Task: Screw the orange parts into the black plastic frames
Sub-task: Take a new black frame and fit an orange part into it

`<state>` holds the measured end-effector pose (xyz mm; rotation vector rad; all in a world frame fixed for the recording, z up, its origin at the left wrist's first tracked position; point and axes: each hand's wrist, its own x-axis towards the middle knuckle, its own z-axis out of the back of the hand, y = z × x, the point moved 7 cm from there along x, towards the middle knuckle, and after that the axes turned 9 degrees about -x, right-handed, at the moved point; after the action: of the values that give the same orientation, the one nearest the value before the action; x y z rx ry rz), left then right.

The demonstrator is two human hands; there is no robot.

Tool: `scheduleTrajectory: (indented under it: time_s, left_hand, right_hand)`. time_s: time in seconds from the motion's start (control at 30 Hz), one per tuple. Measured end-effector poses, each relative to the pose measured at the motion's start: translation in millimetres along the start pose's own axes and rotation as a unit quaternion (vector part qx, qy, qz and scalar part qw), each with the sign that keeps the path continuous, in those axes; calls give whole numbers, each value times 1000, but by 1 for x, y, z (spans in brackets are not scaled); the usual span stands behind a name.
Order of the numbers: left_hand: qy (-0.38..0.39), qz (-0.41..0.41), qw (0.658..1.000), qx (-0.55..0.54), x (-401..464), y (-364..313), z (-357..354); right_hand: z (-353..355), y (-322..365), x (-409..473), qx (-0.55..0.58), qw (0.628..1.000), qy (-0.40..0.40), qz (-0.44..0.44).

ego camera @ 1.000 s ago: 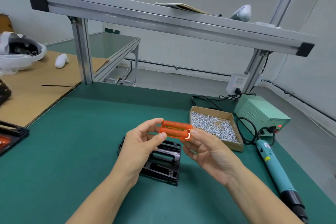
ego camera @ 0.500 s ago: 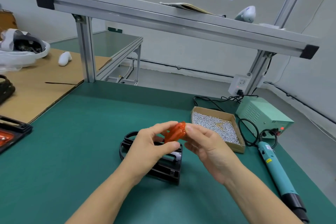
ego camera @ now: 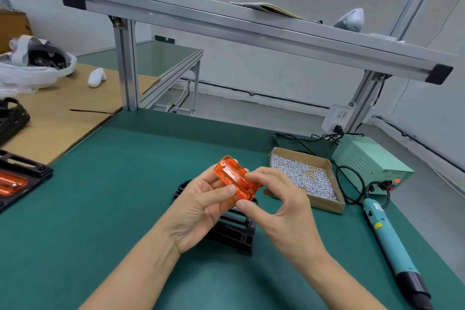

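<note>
A translucent orange part (ego camera: 235, 177) is held in the air above the green mat, its broad ribbed face turned up toward me. My left hand (ego camera: 201, 205) pinches its near left edge between thumb and fingers. My right hand (ego camera: 284, 211) pinches its right end with curled fingers. Directly under both hands a black plastic frame (ego camera: 234, 230) lies on the mat, mostly hidden by them. At the left edge another black frame (ego camera: 24, 171) holds an orange part (ego camera: 11, 184).
A cardboard box of small silver screws (ego camera: 305, 177) sits right of my hands. A teal electric screwdriver (ego camera: 392, 246) lies on the mat at the right, cabled to a green power unit (ego camera: 370, 161). An aluminium shelf (ego camera: 251, 30) spans overhead. Brown cardboard (ego camera: 57, 121) covers the table at the left.
Both hands have turned the orange part from lying level and edge-on to tilted with its broad face toward me. It sits a little lower, closer to the black frame.
</note>
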<state>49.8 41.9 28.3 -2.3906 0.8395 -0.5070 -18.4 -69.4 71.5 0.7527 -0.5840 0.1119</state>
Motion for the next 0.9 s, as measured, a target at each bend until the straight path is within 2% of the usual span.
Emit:
scheduleTrajectory:
  time_s: [0.13, 0.27, 0.37, 0.4, 0.47, 0.53, 0.57, 0.7, 0.9]
  left_hand:
    - [0, 2, 1000, -11, 0, -1, 2]
    - [-25, -7, 999, 26, 1, -2, 8]
    - [-68, -54, 993, 82, 2, -21, 20]
    - [-103, -89, 981, 138, 0, -33, 28]
    - [-191, -152, 919, 311, -6, -56, 44]
    - [-237, -164, 845, 451, -12, -62, 54]
    - [-240, -152, 824, 491, -12, -59, 57]
    - [-221, -76, 799, 553, -6, -39, 67]
    - [-214, -58, 775, 592, -7, -33, 65]
  right_hand:
    - [-1, 0, 1, -11, 1000, -1, 8]
    - [-2, -4, 2, -14, 1000, -4, 3]
    - [-2, -13, 4, -21, 1000, 5, -5]
    - [-3, -18, 5, -24, 1000, 17, -11]
    - [-6, -34, 3, -40, 997, 54, -39]
    - [-11, -50, -2, -68, 990, 97, -71]
    - [-15, -56, -5, -80, 986, 119, -81]
    - [-26, -67, -12, -109, 976, 166, -90]
    - [-33, -72, -11, -125, 971, 179, -93]
